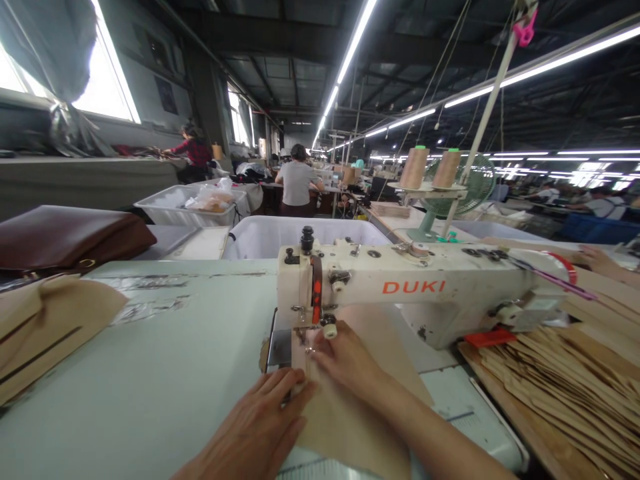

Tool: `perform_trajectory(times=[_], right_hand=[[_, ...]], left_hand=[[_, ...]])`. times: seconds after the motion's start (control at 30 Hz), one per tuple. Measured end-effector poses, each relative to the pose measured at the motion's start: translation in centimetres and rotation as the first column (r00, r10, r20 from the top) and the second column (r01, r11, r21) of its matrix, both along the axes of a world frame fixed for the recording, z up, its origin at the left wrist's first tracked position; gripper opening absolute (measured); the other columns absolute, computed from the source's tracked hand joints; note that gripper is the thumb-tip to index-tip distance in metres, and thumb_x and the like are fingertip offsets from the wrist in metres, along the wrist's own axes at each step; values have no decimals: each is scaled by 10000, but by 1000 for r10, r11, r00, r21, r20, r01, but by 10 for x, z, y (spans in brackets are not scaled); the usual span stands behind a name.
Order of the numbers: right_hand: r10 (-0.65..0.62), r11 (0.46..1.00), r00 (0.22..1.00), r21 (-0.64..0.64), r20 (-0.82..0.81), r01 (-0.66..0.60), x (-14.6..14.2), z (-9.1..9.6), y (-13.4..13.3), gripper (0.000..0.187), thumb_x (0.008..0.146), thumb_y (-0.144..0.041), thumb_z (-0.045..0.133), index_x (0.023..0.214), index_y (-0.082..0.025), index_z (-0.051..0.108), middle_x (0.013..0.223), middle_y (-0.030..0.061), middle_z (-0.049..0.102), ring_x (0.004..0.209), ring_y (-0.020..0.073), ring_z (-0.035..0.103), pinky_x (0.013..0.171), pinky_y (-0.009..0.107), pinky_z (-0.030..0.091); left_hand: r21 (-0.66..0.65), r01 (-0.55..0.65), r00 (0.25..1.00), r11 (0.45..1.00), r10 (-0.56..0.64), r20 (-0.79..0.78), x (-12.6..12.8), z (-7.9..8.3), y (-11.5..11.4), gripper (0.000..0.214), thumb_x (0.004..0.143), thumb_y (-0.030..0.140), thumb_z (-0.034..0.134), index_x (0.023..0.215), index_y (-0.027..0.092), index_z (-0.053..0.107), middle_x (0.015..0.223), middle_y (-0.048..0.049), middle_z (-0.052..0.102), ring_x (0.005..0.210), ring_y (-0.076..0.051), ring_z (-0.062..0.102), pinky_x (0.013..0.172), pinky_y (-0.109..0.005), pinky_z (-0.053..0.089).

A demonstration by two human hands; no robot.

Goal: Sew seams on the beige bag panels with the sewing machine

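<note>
A tan fabric piece (350, 420) lies under the needle of a white DUKI sewing machine (415, 287) on a pale green table (150, 373). My left hand (260, 427) rests flat on the fabric's left edge, fingers stretched toward the presser foot (306, 340). Just right of the needle, my right hand (345, 360) presses down on the fabric with its fingers extended.
A stack of tan cut pieces (560, 387) lies at the right, more tan pieces (45, 327) at the left beside a brown leather bag (65, 237). White bins (295, 233) stand behind the machine. Thread cones (430, 167), a green fan (463, 183) and seated workers (297, 180) are farther back.
</note>
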State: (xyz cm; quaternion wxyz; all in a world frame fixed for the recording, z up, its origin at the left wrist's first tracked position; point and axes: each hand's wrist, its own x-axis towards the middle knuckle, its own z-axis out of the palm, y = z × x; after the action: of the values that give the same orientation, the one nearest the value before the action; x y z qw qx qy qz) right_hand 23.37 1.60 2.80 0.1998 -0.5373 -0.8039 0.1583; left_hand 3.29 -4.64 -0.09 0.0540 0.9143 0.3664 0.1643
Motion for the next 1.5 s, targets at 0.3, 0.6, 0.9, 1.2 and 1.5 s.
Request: perform_trajectory(times=[0.3,0.6,0.9,1.2,1.5], right_hand=[[-146,989,988,0,43,147,-17,-17,6,130,878,-264,612,785,-183,653,1064,99,633,1066,262,555,895,383,454],[-204,979,977,27,60,202,-22,-24,33,256,936,-313,544,1107,-163,660,1293,160,555,1233,321,499,989,475,429],[276,926,961,264,11,-269,19,-41,-48,281,990,-136,466,1206,-248,606,1247,12,642,1205,145,548,1191,395,228],[251,932,956,227,154,-282,16,-52,-28,379,1009,-161,409,1364,-225,525,1408,28,560,1337,174,462,1218,441,185],[191,949,967,221,170,-226,16,-50,-14,392,1016,-222,414,1391,-279,509,1425,5,545,1305,208,482,1199,475,218]], left_hand=[[-159,-26,1000,987,27,8,2,6,-5,517,1000,187,430,1486,352,366,1210,-57,519,1089,-208,574,989,-367,520],[-68,-67,998,995,67,-9,-1,-9,-6,477,1020,233,396,1478,365,375,1336,-70,460,1168,-236,572,998,-418,532],[41,-41,999,998,41,-10,-6,-4,-9,597,975,211,450,1517,389,277,1425,-42,476,1227,-242,568,993,-370,544],[43,-40,994,998,44,-98,-21,-11,14,626,963,382,532,1533,382,274,1521,-64,408,1344,-327,470,1044,-507,499],[26,-41,996,999,43,-78,-23,-13,37,614,977,381,508,1541,381,266,1529,-60,393,1349,-314,466,1065,-497,479]])
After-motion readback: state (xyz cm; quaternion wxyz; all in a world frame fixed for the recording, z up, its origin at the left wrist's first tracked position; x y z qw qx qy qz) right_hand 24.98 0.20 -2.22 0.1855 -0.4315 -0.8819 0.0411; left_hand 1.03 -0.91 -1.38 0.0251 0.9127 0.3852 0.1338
